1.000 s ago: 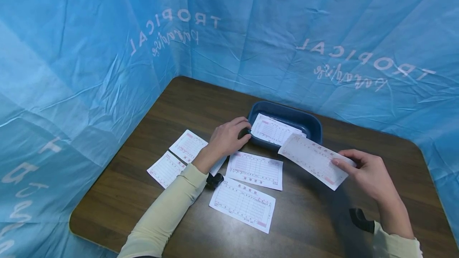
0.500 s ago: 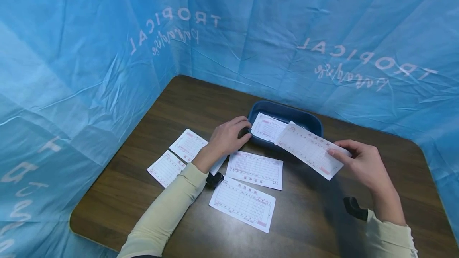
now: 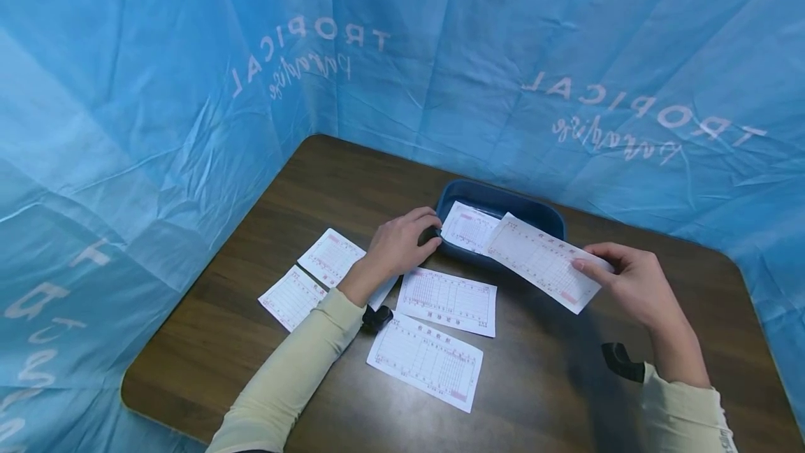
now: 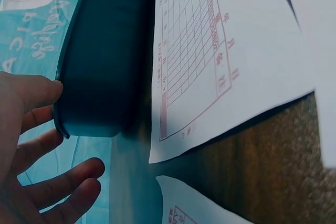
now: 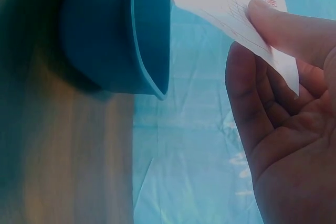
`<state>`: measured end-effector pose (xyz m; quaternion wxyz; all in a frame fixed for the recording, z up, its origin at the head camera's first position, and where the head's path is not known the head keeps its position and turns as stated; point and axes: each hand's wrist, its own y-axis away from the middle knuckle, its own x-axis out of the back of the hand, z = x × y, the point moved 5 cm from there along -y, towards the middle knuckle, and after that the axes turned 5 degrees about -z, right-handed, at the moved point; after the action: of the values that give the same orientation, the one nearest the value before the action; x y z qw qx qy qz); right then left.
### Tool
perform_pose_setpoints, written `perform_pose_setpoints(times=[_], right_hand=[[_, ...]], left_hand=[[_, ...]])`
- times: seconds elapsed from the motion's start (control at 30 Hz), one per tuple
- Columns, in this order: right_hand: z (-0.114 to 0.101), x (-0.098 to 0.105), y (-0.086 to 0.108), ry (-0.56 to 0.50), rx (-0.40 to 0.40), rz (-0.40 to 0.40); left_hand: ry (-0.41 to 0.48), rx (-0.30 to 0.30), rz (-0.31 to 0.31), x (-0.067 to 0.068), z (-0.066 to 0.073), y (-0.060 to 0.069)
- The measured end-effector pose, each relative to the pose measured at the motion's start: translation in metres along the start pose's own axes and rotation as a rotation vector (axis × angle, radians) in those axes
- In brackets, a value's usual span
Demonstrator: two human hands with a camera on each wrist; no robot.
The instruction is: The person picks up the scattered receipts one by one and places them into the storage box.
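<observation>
My right hand pinches the right end of a white printed form slip between thumb and fingers. The slip tilts down to the right, its far end over the front rim of a dark blue plastic bin. More printed slips lie inside the bin at the left. At the bin's left end, my left hand holds the rim; in the left wrist view the thumb and some fingers meet the bin's edge, other fingers stand apart. In the right wrist view the slip's corner shows between thumb and fingers.
Several printed slips lie on the brown wooden table: two in the middle, a upper slip and a lower slip, others at the left, partly under the left forearm. Blue printed cloth hangs behind the table.
My right hand has moved slightly left and away from me, bringing the slip further over the bin. In the last half second it barely moves. My left hand stays at the rim.
</observation>
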<state>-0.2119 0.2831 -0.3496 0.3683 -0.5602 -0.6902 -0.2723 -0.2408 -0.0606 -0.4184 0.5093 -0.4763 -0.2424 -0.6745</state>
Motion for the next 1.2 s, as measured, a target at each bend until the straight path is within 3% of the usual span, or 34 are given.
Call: perform_pose_setpoints(times=[1.2], right_hand=[[-0.005, -0.002, -0.033, 0.043, 0.045, -0.062]], left_hand=[[0.029, -0.016, 0.009, 0.000, -0.001, 0.001]])
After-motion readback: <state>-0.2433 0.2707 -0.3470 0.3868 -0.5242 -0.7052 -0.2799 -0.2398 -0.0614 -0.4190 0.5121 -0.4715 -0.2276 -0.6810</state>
